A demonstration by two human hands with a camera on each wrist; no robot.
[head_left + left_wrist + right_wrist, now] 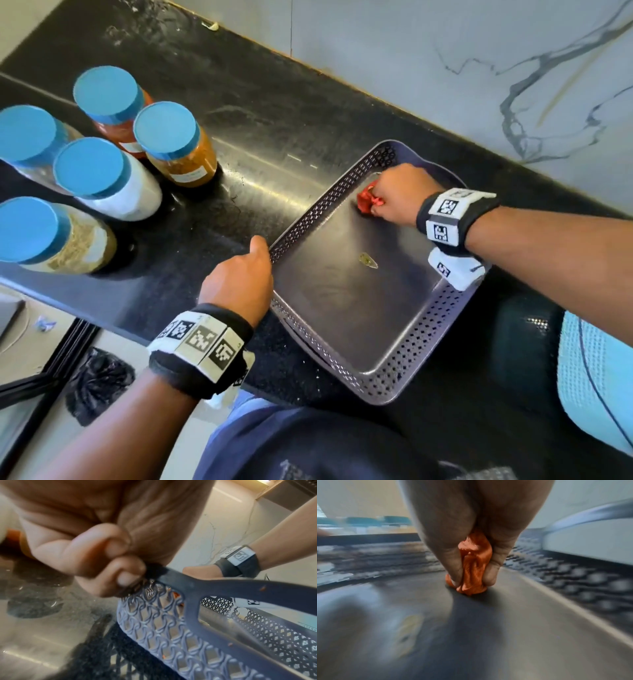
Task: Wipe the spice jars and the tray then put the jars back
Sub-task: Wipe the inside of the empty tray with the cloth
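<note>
Fingers of the right hand pinch a bunched orange-red cloth against the grey perforated tray; left hand grips its rim; five blue-lidded spice jars stand apart on the black counter

black countertop, veined marble wall

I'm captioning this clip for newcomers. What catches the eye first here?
Five blue-lidded spice jars cluster on the black counter, left of the empty tray. The right hand presses a bunched orange cloth onto the tray's far corner, while the left hand grips its near-left rim.
</note>
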